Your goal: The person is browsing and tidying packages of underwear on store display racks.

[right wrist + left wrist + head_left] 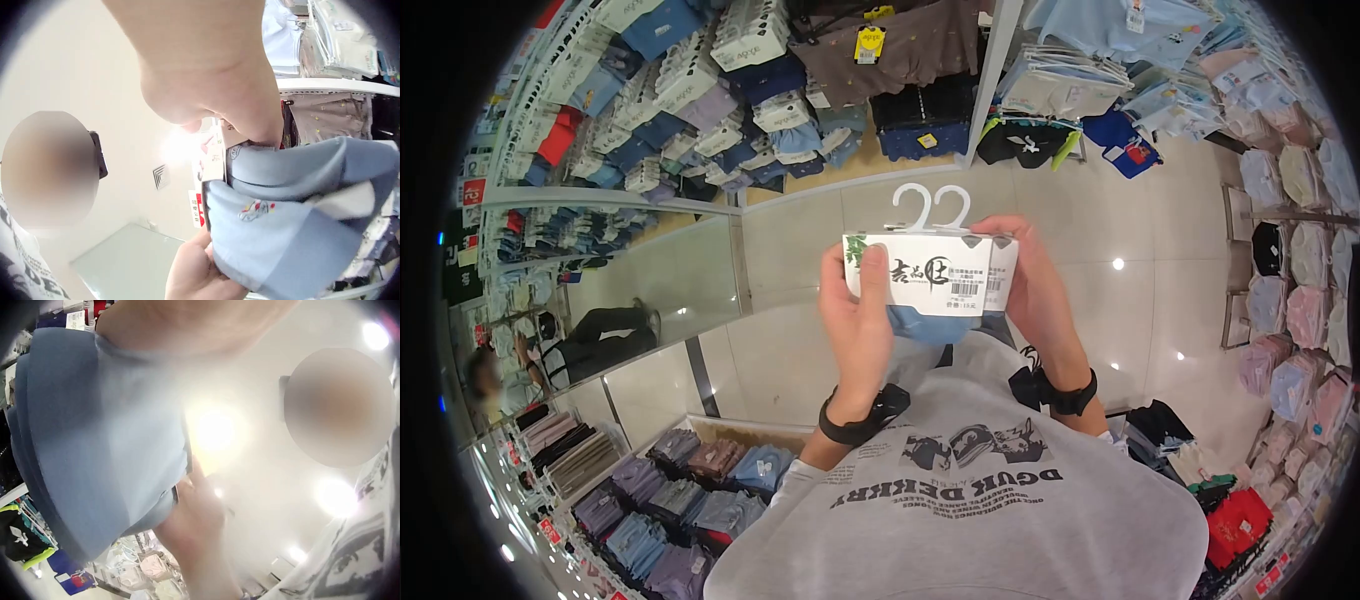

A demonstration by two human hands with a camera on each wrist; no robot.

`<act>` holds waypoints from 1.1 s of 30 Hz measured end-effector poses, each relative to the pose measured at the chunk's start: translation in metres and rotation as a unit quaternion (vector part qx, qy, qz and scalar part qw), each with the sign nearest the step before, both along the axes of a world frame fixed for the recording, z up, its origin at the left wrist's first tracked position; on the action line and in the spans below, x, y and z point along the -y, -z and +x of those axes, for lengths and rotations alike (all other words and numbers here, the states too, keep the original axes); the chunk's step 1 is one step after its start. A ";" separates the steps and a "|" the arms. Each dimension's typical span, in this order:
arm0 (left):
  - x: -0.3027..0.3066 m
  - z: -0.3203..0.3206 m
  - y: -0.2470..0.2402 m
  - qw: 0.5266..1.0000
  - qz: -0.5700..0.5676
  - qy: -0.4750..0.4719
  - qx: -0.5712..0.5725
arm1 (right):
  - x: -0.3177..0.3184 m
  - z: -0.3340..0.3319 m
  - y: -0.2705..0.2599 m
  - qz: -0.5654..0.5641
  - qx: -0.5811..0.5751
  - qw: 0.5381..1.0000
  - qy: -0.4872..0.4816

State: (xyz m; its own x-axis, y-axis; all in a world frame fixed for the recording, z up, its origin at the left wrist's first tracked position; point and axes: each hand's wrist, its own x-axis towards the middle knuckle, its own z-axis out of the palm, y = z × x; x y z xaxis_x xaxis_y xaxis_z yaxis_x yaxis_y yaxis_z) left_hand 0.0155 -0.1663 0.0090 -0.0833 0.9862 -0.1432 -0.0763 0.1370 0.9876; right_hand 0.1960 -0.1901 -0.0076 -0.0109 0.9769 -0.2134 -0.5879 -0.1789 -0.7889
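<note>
Blue cloth under a white card: in the head view the underwear pack [930, 280] sits at chest height, off the shelves [730, 90]. The left hand [858, 325] and right hand [1030, 290] each curl round one end, and the white hooks [930, 205] hang on nothing. Left wrist view: the pack fills the frame and the grip is blurred. Right wrist view: the right hand [206, 69] pinches the pack's top edge. Picked up, not yet hung or set down.
</note>
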 end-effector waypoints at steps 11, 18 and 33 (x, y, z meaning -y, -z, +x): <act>0.003 0.012 0.001 0.991 0.055 0.111 0.040 | 0.017 -0.008 -0.018 0.037 0.177 0.983 0.031; -0.001 -0.023 -0.018 0.971 -0.041 0.237 0.012 | 0.015 -0.026 -0.012 0.062 0.169 0.980 0.086; -0.001 -0.021 -0.019 0.836 0.416 0.028 -0.356 | -0.017 -0.070 -0.045 0.158 0.158 0.970 -0.099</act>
